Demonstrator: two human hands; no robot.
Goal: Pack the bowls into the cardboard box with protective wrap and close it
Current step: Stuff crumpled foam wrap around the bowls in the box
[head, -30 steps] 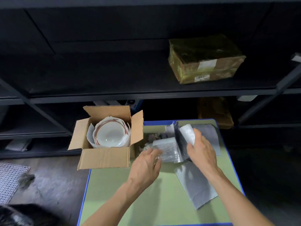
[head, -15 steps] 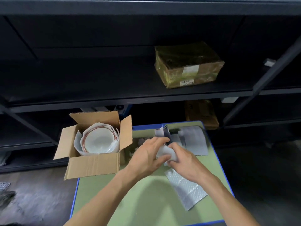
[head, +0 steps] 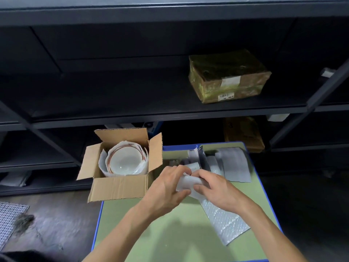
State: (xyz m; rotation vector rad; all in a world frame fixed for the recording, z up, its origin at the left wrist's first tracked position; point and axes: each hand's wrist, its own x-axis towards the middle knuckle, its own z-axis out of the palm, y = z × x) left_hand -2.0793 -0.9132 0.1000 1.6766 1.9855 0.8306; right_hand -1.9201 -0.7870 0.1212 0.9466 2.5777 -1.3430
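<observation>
Hands (head: 166, 188) together, fingers (head: 199, 187) apparently curled

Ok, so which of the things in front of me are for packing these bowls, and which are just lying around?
For the job: open cardboard box, bowls inside it, wad of wrap gripped by left hand and right hand, bubble wrap sheet on the table.
Lying about: taped parcel on the shelf, brown parcel below it, mesh mat at far left.

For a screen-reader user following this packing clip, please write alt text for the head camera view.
Left hand and right hand grip a piece of white wrap over a green table. Left of them, an open cardboard box holds a white bowl in wrap; a bubble wrap sheet lies nearby.
</observation>
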